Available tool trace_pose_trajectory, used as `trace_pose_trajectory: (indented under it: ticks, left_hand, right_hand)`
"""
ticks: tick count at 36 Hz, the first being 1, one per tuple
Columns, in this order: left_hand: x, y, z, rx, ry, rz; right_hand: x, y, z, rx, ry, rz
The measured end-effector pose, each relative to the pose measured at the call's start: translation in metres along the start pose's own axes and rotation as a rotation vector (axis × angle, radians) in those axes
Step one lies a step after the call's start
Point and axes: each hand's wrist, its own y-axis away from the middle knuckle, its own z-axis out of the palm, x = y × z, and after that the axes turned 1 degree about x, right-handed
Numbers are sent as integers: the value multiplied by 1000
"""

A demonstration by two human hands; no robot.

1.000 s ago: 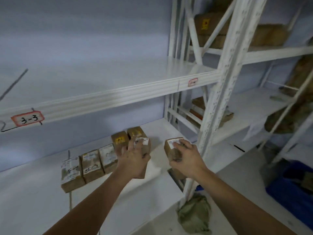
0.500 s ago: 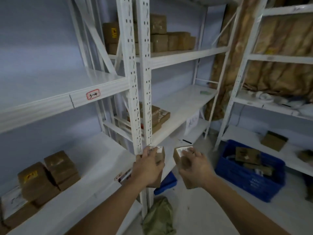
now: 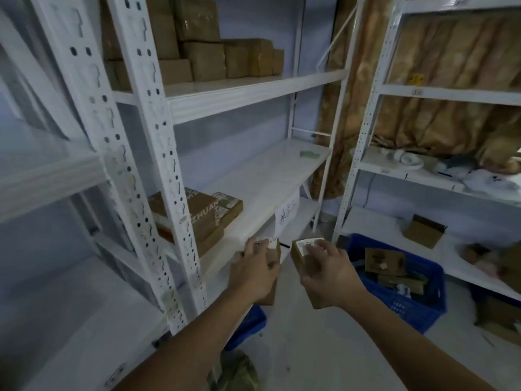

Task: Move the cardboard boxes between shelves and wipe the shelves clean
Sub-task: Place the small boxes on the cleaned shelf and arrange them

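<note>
- My left hand [image 3: 255, 273] grips a small brown box [image 3: 272, 251] from the top, fingers curled over its white label.
- My right hand [image 3: 328, 275] grips another small brown box [image 3: 300, 256] the same way, fingers on its white label.
- Both boxes are up in the air, side by side but apart, in front of the middle shelf [image 3: 262, 176] of the white rack.
- Each box's long side runs from my wrist away toward the shelf, with the label end pointing away from me.
- On that shelf, flat brown boxes [image 3: 203, 213] lie stacked near the left post, and a small green thing [image 3: 309, 154] lies far back on the right.
- More brown boxes [image 3: 214, 56] stand piled on the shelf above.
- A blue bin [image 3: 408, 289] with cardboard in it sits on the floor to the right.
- A green cloth [image 3: 239, 372] lies on the floor below my arms.
</note>
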Motion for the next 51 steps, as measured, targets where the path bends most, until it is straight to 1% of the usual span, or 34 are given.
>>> trace_pose_trajectory:
  ticks: [7,10,14,17,22,25,29,32,39,43,47,51]
  left_hand:
    - [25,-67,17,-26,-47,-11]
    - [35,-95,27,-25,-43,-45]
    - [51,-133,39,0,-46,-122]
    - [59,-162,48,40,-25,-182]
    - [70,-194,63,178,9,-333]
    - [74,-206,63,248,64,-430]
    - [69,-217,59,240,38,-519]
    - [55,-227,57,248,-2,-567]
    - [14,-265,43,305,17,-661]
    - [-10,-298,36,344,5,-678]
    - [-30,-327,29,293,-10,-681]
    - [-48,-349,26,300,4,-697]
  right_hand:
    - [44,-69,-11,-46,7,2]
    - [64,-99,-16,-59,12,-9]
    - [94,-146,-19,-89,20,-71]
    - [113,-183,-25,-115,30,-124]
    - [134,-243,-34,-141,22,-223]
    - [131,-265,-44,-169,52,-301]
    - [124,-306,-29,-205,34,-394]
    - [114,-338,-8,-232,12,-502]
    - [67,-385,6,-297,-38,-623]
    - [40,-423,13,-302,-25,-664]
    - [13,-460,13,-291,6,-705]
    - [-11,-490,20,-295,-8,-740]
